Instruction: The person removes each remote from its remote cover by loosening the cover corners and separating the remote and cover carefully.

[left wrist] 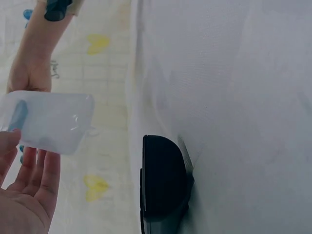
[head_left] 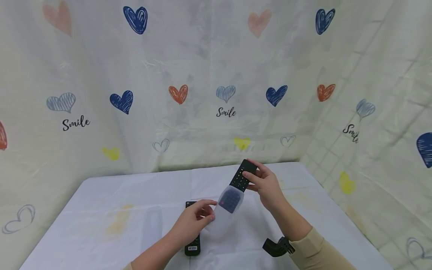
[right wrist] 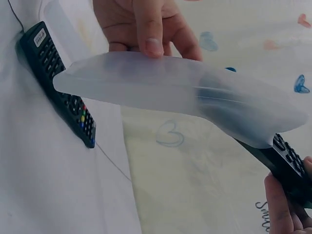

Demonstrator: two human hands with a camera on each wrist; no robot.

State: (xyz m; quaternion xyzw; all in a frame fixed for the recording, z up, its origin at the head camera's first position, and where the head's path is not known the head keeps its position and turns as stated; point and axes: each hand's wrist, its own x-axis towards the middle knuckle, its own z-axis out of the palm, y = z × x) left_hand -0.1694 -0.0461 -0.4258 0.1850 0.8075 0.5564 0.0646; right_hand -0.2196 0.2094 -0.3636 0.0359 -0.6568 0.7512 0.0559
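A black remote control (head_left: pixel 240 180) is held at its upper end by my right hand (head_left: pixel 266 185), thumb on the button face. Its lower part sits inside a translucent silicone sleeve (head_left: pixel 231 200), and the sleeve's far end hangs limp and unfilled. My left hand (head_left: pixel 194 217) pinches the sleeve's edge between thumb and fingers, as the left wrist view shows with the thumb on the near side of the sleeve (left wrist: pixel 58 117). Under the left hand, a second black remote control (right wrist: pixel 56 80) lies on the table with its buttons up, partly hidden in the head view.
A white cloth covers the table (head_left: pixel 236 247). Flat on its left part lies another translucent sleeve (head_left: pixel 152 225). A black wrist strap mount (head_left: pixel 277 247) juts from the right forearm. Behind the table hangs a curtain (head_left: pixel 202 131) printed with hearts.
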